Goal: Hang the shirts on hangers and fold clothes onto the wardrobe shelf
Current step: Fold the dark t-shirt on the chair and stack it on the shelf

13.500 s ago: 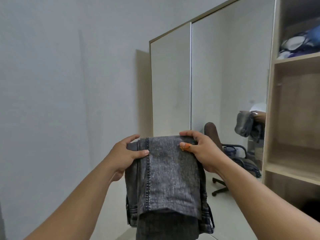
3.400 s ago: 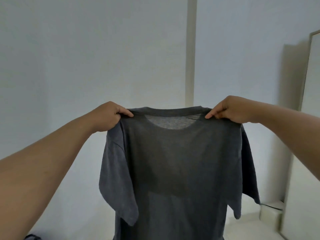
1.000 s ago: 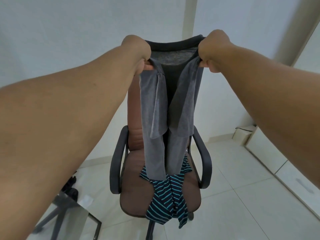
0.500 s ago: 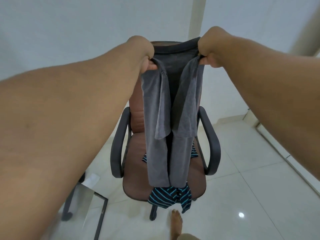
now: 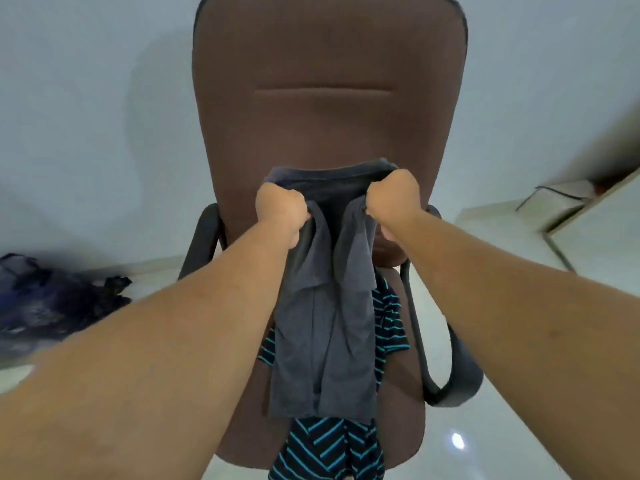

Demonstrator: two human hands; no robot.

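Chair (image 5: 329, 109): brown office chair, its backrest rising behind and above the two fists, the seat below them.
Striped shirt (image 5: 332, 448): dark with teal stripes, lying on the seat under the hanging cloth.
Grey T-shirt (image 5: 325, 341): hangs straight down from the grip, sides folded inward, collar stretched between the fists.
Handling: light, limp knit (it will likely sag wherever unsupported); best taken at the shoulder seams beside the collar.
Left hand (image 5: 281, 211): clenched on the left shoulder fold.
Right hand (image 5: 393, 199): clenched on the right shoulder fold.
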